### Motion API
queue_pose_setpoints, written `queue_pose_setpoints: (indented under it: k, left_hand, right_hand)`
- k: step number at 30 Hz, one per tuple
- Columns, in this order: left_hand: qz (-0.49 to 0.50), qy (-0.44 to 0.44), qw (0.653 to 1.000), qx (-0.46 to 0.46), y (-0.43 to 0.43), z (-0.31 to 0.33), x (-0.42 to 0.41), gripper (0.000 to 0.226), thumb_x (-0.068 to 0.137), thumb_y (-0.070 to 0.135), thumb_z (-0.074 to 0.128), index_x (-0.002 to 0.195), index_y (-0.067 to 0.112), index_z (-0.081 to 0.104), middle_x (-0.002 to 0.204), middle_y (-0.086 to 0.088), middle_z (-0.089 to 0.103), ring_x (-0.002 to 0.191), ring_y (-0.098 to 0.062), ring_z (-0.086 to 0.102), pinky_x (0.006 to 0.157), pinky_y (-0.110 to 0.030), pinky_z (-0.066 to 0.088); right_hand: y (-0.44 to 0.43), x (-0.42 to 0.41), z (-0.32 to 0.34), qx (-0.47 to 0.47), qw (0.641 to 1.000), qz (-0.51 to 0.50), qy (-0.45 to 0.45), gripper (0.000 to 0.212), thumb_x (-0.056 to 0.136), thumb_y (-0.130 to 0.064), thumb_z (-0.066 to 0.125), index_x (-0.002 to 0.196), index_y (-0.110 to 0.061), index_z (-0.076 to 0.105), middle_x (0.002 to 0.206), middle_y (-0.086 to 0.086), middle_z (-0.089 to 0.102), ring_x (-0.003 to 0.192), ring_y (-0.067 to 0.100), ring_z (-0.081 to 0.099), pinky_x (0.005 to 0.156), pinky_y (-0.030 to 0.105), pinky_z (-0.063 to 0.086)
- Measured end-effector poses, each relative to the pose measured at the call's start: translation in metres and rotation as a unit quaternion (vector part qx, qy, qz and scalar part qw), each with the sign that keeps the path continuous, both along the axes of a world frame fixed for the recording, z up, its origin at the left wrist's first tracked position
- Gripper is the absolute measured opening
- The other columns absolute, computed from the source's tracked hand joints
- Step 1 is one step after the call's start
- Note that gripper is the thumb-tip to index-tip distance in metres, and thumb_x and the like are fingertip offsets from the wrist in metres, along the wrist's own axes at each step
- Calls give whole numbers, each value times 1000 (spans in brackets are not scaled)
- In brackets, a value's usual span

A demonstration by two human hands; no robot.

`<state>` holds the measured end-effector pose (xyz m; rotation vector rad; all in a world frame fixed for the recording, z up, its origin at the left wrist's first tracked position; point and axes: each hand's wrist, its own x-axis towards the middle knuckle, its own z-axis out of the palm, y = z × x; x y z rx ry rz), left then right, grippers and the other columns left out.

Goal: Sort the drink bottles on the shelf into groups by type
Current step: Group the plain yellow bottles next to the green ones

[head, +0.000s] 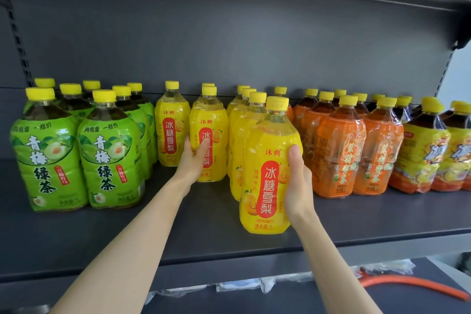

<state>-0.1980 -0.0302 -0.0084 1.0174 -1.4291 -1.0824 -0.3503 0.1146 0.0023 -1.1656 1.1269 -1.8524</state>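
Yellow pear-drink bottle [265, 166] stands upright near the front edge of the shelf [178, 227]. On my feed the right hand [299, 183] is wrapped round its right side, thumb on the label. The left hand [194, 159] grips a 2nd yellow bottle [211, 116] further back, fingers curled across its front. Green tea bottles [48, 155] are grouped on the left, orange bottles [339, 150] on the right.

Left hand [195, 158] grips middle yellow bottle [212, 117]; right hand [298, 186] grips front yellow bottle [265, 158] on shelf [191, 227].
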Motion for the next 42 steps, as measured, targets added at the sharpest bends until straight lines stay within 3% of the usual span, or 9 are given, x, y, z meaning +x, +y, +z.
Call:
queue_pose_setpoints:
  k: [9, 17, 20, 24, 29, 33, 37, 40, 42]
  left_hand:
    - [-11, -23, 1000, 9, 1, 4, 4, 66, 95, 49, 40, 150, 30, 10, 152, -2, 30, 137, -24, 33, 106, -43, 33]
    - [44, -28, 998, -22, 44, -3, 19, 58, 95, 47, 43, 145, 21, 31, 147, -2, 38, 133, -19, 39, 107, -37, 35]
    - [19, 30, 997, -64, 73, -4, 17, 49, 95, 49, 39, 135, 22, 44, 138, 3, 49, 127, -11, 44, 106, -31, 34]
    - [-75, 132, 985, -79, 106, -2, 16, 66, 85, 64, 31, 134, 23, 48, 126, 7, 61, 114, -4, 57, 97, -26, 46]
    - [-63, 134, 982, -114, 114, 2, 14, 63, 81, 54, 39, 135, 21, 40, 118, 9, 60, 99, 3, 62, 75, -14, 51]
    - [-15, 107, 985, -131, 106, 1, 14, 70, 75, 57, 47, 136, 22, 41, 116, 14, 60, 99, 5, 61, 74, -12, 51]
    - [-7, 88, 989, -120, 89, -3, 17, 70, 78, 67, 53, 134, 26, 43, 120, 5, 62, 105, -10, 63, 81, -26, 55]
    - [-2, 89, 991, -102, 79, -1, 20, 74, 72, 61, 56, 135, 25, 39, 123, 4, 58, 106, -10, 60, 78, -21, 52]
    - [4, 81, 993, -90, 72, 1, 22, 82, 68, 65, 59, 136, 25, 37, 129, 1, 52, 111, -13, 57, 82, -26, 52]
  right_hand:
    - [1, 0, -1, -7, 1000, -2, 8, 62, 66, -66, 44, 109, -24, 62, 99, 2, 73, 84, 16, 73, 68, 27, 60]
    - [4, 11, -3, -7, 1000, -1, 16, 57, 69, -64, 44, 106, -25, 62, 96, -1, 74, 83, 15, 73, 66, 26, 59]
    - [2, 26, -3, 3, 1000, -8, 17, 78, 70, -77, 47, 121, -20, 57, 107, 3, 71, 93, 18, 71, 77, 33, 59]
    - [-2, 56, -5, 21, 999, -29, 27, 85, 72, -80, 48, 137, -26, 37, 126, -1, 59, 111, 17, 62, 92, 41, 54]
    - [-8, 76, -2, 18, 995, -55, 86, 73, 72, -83, 46, 120, -29, 50, 119, -5, 62, 107, 12, 60, 92, 39, 52]
    - [-10, 70, 0, 13, 976, -131, 173, 67, 72, -79, 46, 106, -24, 59, 121, -6, 48, 119, 13, 44, 106, 41, 38]
    - [-16, 43, 2, -17, 967, -186, 173, 79, 74, -64, 57, 139, -23, 40, 138, -5, 28, 133, 14, 27, 111, 36, 31]
    - [-31, 23, 5, 21, 965, -184, 184, 101, 71, -64, 66, 151, -25, 19, 154, -3, 18, 141, 18, 17, 113, 40, 25]
    - [-40, 15, 8, 35, 975, -143, 169, 114, 64, -71, 70, 153, -30, 11, 157, -5, 22, 143, 18, 22, 116, 44, 26]
